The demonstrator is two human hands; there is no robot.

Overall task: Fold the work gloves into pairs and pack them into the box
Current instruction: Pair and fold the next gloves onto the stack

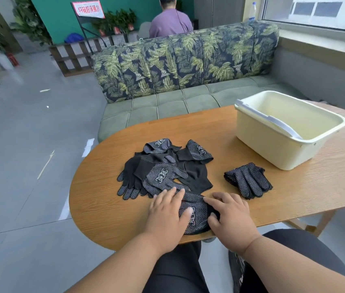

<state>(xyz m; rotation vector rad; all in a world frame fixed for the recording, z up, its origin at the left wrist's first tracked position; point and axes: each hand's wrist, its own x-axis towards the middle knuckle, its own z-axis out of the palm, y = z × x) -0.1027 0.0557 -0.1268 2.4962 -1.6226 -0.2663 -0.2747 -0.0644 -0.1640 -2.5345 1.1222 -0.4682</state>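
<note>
Gloves (163, 170) on wooden table (103, 187)

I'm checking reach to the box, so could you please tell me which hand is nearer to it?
Right. The right hand rests on the glove at the table's near edge, below and left of the box. The left hand lies further left on the same glove.

lounge | sofa (186, 66) | potted plants (120, 20) | sign stand (88, 9)

Both hands (201, 214) flat, fingers (168, 194) straight.
</note>
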